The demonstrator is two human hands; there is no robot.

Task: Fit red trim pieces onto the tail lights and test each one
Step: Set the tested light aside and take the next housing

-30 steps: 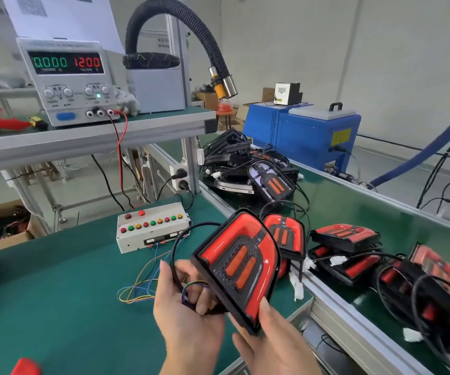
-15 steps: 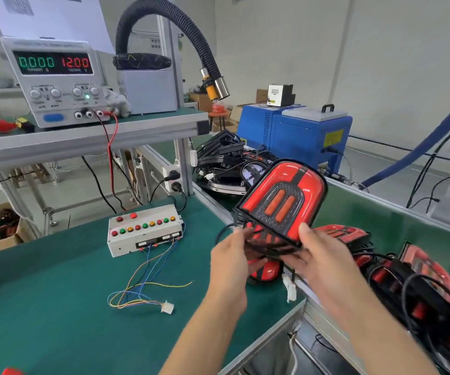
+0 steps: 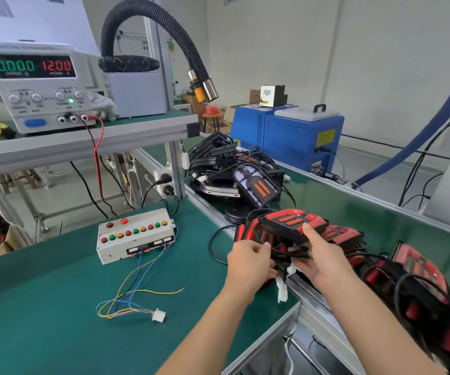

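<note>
While its red face is being turned upward and tilted away, the tail light [image 3: 293, 223] is being held over the rail [image 3: 307, 290] between the green bench [image 3: 42, 307] and the conveyor [image 3: 353, 201], its long axis running left to right. Finished lights [image 3: 418, 269] are being crowded in just to its right, and untrimmed black housings [image 3: 256, 185] are piled beyond it; open bench is lying to the near left, where the test box [image 3: 136, 234] and its loose connector [image 3: 159, 314] are sitting. The right hand [image 3: 324, 262] is being clamped on the light's near edge, thumb on top. The left hand [image 3: 249, 262] is being curled around the black cable [image 3: 291, 253] beneath.
</note>
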